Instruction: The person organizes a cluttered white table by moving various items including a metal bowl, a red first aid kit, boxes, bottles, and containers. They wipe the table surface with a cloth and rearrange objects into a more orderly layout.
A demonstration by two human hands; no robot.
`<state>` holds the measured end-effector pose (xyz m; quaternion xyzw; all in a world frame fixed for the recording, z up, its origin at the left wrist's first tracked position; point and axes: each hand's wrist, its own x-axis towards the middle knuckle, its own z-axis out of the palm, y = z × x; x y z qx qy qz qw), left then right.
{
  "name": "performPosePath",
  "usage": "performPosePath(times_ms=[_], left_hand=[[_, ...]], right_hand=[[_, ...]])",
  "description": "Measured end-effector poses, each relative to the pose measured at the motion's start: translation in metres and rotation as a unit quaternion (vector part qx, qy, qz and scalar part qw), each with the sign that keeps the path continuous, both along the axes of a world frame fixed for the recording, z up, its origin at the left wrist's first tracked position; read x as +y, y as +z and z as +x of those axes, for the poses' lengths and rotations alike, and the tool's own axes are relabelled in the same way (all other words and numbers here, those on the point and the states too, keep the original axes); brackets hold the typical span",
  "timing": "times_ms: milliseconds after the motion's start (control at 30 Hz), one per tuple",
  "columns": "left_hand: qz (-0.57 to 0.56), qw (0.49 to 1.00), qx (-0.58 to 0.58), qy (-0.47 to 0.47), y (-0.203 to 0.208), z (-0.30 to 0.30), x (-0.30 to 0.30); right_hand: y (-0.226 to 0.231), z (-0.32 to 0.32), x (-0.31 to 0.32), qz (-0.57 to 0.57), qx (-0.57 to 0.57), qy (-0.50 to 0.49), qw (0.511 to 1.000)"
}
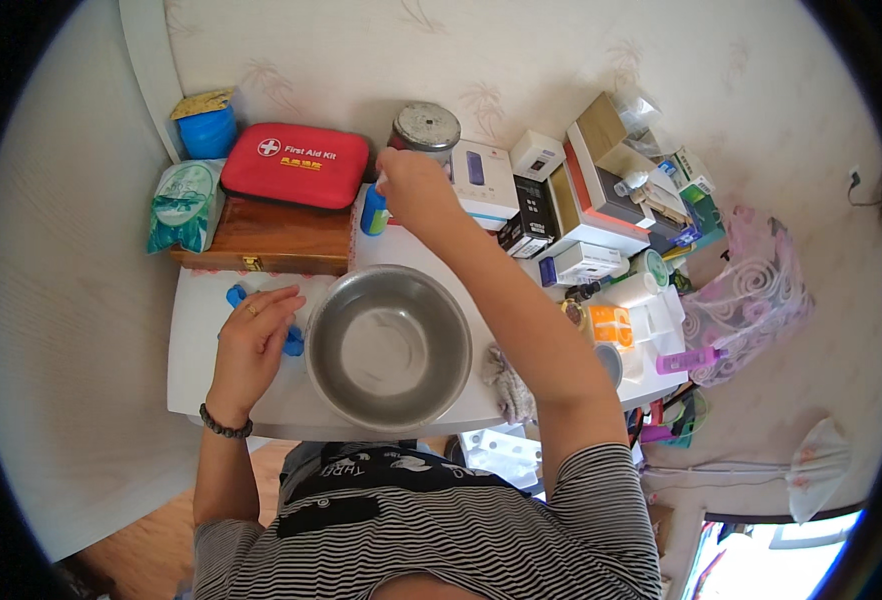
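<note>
Right hand (413, 185) stretched to the table's far edge, fingers closed on a small blue-and-white bottle (374, 214) standing just beside the red first-aid pouch (296, 163), left hand (256, 335) lying flat and released on blue plastic pieces (292, 342) left of the empty steel bowl (388, 346) on the white table (193, 350).

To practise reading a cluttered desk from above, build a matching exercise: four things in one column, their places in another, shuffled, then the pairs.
Things:
1. steel bowl
2. red first-aid pouch
3. wooden box
4. grey cloth

Places:
A. under the red pouch
B. at the table's front edge, right of the bowl
C. middle of the white table, between both arms
D. at the wall, beside the blue tub

Pairs: 1-C, 2-D, 3-A, 4-B
</note>
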<state>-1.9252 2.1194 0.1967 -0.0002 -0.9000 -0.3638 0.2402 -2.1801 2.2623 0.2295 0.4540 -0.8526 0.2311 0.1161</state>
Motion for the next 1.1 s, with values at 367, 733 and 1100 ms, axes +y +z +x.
performPosePath(times_ms=[367, 733, 1100], left_hand=[[-0.138, 0.989, 0.029, 0.038, -0.009, -0.088, -0.03], [-0.326, 0.935, -0.027, 0.137, -0.023, -0.148, -0.05], [-0.311, 0.937, -0.014, 0.159, -0.011, -0.151, -0.04]], right_hand=[[-0.012, -0.022, -0.046, 0.135, 0.202, -0.062, 0.968], [-0.017, -0.035, -0.064, 0.159, 0.179, -0.112, 0.964], [-0.037, -0.033, -0.073, 0.069, 0.134, -0.177, 0.973]])
